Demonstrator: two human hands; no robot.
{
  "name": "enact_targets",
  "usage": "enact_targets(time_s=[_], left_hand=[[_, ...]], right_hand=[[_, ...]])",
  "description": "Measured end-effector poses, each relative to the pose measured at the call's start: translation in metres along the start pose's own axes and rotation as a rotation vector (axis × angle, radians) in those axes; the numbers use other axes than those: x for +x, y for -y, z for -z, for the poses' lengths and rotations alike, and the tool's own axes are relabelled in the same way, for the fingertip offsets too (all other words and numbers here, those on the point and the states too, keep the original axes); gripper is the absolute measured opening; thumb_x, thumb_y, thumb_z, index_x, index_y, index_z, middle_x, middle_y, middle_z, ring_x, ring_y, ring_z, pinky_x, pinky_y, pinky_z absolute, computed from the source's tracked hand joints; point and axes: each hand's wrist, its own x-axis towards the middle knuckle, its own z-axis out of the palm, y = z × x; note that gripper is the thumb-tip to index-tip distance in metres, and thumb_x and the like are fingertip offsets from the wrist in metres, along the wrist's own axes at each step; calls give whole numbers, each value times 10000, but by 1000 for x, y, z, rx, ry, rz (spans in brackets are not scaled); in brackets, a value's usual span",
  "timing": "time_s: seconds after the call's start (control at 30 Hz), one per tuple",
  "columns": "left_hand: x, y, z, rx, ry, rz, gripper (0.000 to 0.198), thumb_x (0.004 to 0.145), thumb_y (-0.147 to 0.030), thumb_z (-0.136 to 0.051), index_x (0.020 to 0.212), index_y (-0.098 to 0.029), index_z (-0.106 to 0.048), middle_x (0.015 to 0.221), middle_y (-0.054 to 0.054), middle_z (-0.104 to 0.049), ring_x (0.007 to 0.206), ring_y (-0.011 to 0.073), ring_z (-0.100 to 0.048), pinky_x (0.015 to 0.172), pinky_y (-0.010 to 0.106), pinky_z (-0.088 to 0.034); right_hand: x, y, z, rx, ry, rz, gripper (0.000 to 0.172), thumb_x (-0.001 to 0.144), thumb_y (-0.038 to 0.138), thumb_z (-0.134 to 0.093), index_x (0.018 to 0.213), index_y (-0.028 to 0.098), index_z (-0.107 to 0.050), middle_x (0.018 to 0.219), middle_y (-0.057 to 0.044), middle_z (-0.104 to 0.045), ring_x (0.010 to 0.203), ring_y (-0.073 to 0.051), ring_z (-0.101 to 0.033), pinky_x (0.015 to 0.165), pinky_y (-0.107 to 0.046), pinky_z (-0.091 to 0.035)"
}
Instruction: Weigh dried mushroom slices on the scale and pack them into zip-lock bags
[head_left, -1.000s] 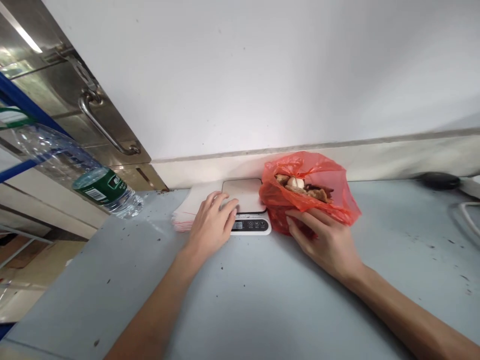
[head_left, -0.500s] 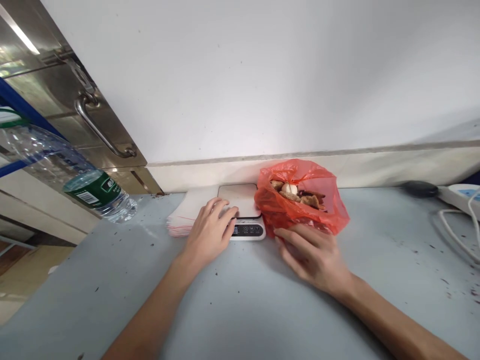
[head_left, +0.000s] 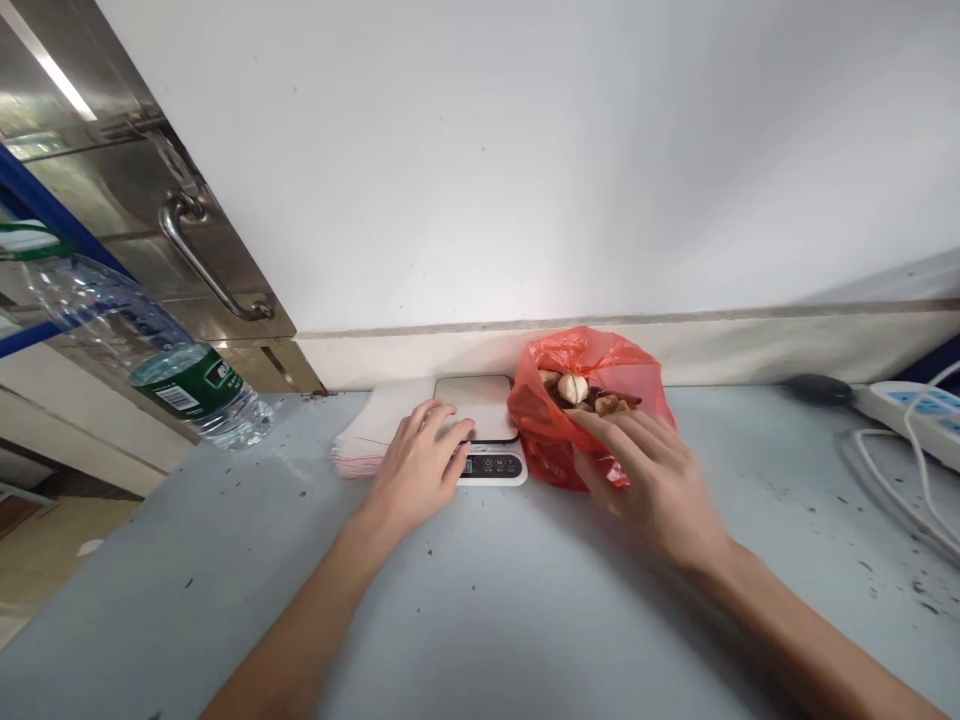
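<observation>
My left hand (head_left: 420, 460) lies palm down with its fingers apart, over the right part of a stack of thin white paper sheets (head_left: 360, 440) and the left side of a white digital kitchen scale (head_left: 491, 470). Part of the scale's display is hidden by the thumb. A red plastic bag (head_left: 544, 445) stands against the scale's right side, its mouth wide. In it lie a pale bulb-like piece (head_left: 574, 388) and several brown dried pieces (head_left: 611, 403). My right hand (head_left: 660, 480) is at the bag's front rim, fingers bent over it and thumb in front.
A large water bottle (head_left: 184, 375) with a green label stands at the left table edge. Metal cabinet doors with a handle (head_left: 210, 265) are beyond it. At right are a power strip (head_left: 911, 410), a white cable (head_left: 892, 490) and a black object (head_left: 817, 388). A white wall (head_left: 480, 200) rises behind.
My right hand has moved up and forward from the bag's lower front to its rim. The bag's front right flap has folded inward. My left hand has stayed in place.
</observation>
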Motion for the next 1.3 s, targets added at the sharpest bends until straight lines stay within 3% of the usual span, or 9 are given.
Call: enact_targets(time_s=[0.1,0.23,0.33,0.43,0.53,0.83,1.0,1.2,1.3], left_hand=[[2,2,0,-5,-14,-7,300,1055,-191,-439,1150,-173,-723,1219,173,-692,1242,339,-600,964,511,-590],[12,-2,8,-82,-56,-43,271,1053,-209,-474,1106,-191,-739,1228,159,-701,1251,318,-606,1002,497,-574],[30,-12,26,-200,-3,-70,257,1052,-223,-488,1107,-197,-737,1163,124,-727,1170,278,-647,979,434,-571],[54,-23,48,-300,114,30,276,1045,-249,-477,972,-218,-742,915,31,-748,855,211,-689,746,327,-547],[73,-31,63,-346,220,129,298,1045,-329,-494,926,-218,-744,812,-2,-717,661,168,-619,597,291,-452],[81,-43,61,-409,429,166,346,1032,-386,-555,1329,-300,-710,968,11,-707,737,168,-632,619,260,-471],[82,-39,65,-401,429,167,324,1018,-360,-546,1249,-275,-755,878,0,-699,692,161,-613,600,247,-443],[81,-40,72,-426,418,176,325,1011,-389,-540,1211,-270,-766,858,-8,-686,628,144,-584,572,243,-438],[79,-41,75,-419,425,179,335,1009,-394,-532,1215,-264,-763,862,-4,-689,625,146,-585,570,246,-437]], right_hand=[[4,-1,8,116,53,52,172,997,187,-583,1139,191,-680,760,-34,-743,641,-178,-664,624,-292,-503],[16,-1,22,273,151,-61,251,1050,319,-498,1176,209,-685,759,-23,-759,454,-124,-549,500,-272,-449],[40,-11,36,335,217,-183,390,1084,361,-353,910,234,-677,595,12,-644,411,-122,-479,462,-282,-396],[75,-33,50,409,525,-183,512,1077,455,-359,633,244,-503,478,39,-498,400,-113,-436,451,-280,-364],[99,-59,53,381,746,-231,488,1012,515,-488,606,252,-559,487,33,-550,393,-121,-472,396,-283,-316],[60,-97,-7,283,757,-180,218,755,449,-809,693,314,-649,458,70,-457,344,-119,-366,402,-330,-264],[54,-99,-18,319,797,-239,64,768,330,-771,780,342,-709,443,64,-495,324,-116,-342,396,-327,-265],[52,-90,-21,339,813,-197,436,710,243,-762,1127,360,-720,548,48,-613,361,-148,-432,414,-325,-325],[53,-87,-21,328,890,-321,523,717,271,-757,1230,340,-687,552,46,-605,367,-155,-438,417,-329,-311]])
